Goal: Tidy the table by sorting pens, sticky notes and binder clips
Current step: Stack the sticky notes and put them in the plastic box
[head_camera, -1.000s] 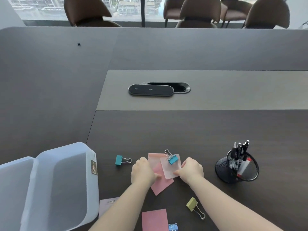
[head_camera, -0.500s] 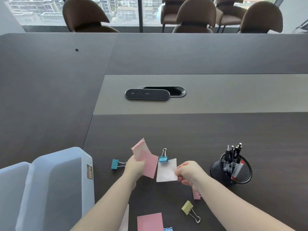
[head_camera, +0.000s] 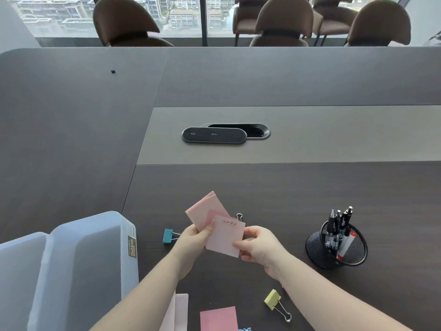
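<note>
A: Binder clip (head_camera: 239, 216) behind the notes above the right hand (head_camera: 259, 246), only its wire loop shows.
B: Blue clip (head_camera: 244, 329) below that hand, cut by bottom edge. Note print (head_camera: 228, 222) unreadable.

I can read one word: "PLASTIC", printed vertically on the small brown label (head_camera: 132, 246) stuck to the translucent white plastic storage bin (head_camera: 78, 271); the finer print beside it is too small for me. The pale pink sticky note (head_camera: 225, 236) carries a short dark printed mark near its top, which I cannot make out.
</note>
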{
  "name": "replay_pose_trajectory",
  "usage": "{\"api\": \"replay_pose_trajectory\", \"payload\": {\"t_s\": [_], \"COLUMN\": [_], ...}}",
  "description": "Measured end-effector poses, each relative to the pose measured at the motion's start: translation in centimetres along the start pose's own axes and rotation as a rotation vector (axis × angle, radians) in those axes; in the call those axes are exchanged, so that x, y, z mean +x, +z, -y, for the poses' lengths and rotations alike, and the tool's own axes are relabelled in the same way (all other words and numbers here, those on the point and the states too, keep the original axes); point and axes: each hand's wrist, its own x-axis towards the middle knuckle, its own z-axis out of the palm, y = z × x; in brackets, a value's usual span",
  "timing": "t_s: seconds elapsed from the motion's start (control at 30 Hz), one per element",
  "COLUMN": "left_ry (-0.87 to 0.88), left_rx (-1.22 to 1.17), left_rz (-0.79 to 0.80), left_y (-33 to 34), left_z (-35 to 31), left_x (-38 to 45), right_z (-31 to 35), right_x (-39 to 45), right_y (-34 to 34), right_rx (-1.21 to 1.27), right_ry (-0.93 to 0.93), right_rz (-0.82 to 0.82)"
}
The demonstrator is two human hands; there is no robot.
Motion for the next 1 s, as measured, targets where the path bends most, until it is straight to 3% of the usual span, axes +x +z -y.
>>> {"api": "replay_pose_trajectory", "payload": {"t_s": [0.27,0.47,0.77,1.0], "left_ry": [0.142,0.284,0.396,0.340], "left_rx": [0.441,0.868,0.952,0.919], "left_rz": [0.078,-0.066,-0.088,-0.128], "left_y": [-1.3,-2.8,-2.7,-2.9], "left_z": [-0.1,1.2,2.1,2.0], "left_x": [-0.1,1.0,0.4,0.3], "right_z": [0.0,-0.6,-1.6,-1.5], "right_x": [0.9,1.5,1.9,2.3], "right_y": [1.2,1.1,1.3,1.5], "right_rx": [-0.115,-0.256,-0.399,-0.431], "right_ry": [-0.115,-0.164,-0.242,-0.247], "right_rz": [-0.033,-0.054,-0.036,-0.058]}}
